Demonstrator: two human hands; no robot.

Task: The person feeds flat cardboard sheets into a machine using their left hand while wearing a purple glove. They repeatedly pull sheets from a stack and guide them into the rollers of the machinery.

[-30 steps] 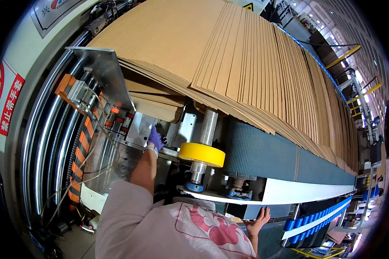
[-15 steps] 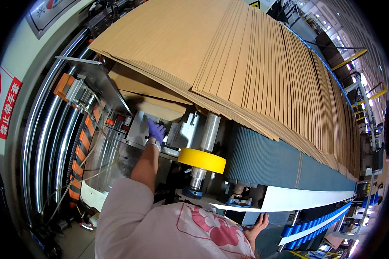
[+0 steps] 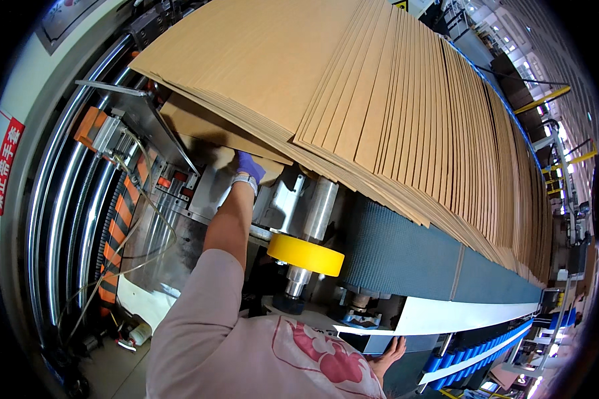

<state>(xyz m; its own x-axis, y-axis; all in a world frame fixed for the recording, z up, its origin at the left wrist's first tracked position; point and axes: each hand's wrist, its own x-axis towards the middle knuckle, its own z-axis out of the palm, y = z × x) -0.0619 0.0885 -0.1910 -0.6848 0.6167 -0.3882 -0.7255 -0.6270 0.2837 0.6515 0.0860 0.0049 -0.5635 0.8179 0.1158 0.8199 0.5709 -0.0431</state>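
Observation:
My left hand (image 3: pixel 247 165), in a purple glove, reaches in under the overhanging stack of brown cardboard sheets (image 3: pixel 246 66). It touches or lies right beside a lower cardboard piece (image 3: pixel 267 171); its fingertips are out of sight there, so their closure does not show. A yellow roller wheel (image 3: pixel 306 255) on a metal shaft sits nearer to me than that hand. Low in the view, my bare right hand (image 3: pixel 386 360) rests at the edge of the machine below the white side panel (image 3: pixel 469 315), fingers stretched out and holding nothing visible.
A dark ribbed conveyor belt (image 3: pixel 406 256) runs under the sheets to the right. An upright metal plate (image 3: pixel 154 123), an orange-and-black striped guard (image 3: pixel 121 246) and long steel rollers (image 3: pixel 53 219) stand at the left. Loose thin hoses (image 3: pixel 170 226) hang there. Blue rollers (image 3: pixel 476 356) line the lower right.
My left hand has moved farther in under the cardboard stack, its arm stretching out. My right hand stays at the panel edge, showing less of itself. The whole view has shifted slightly.

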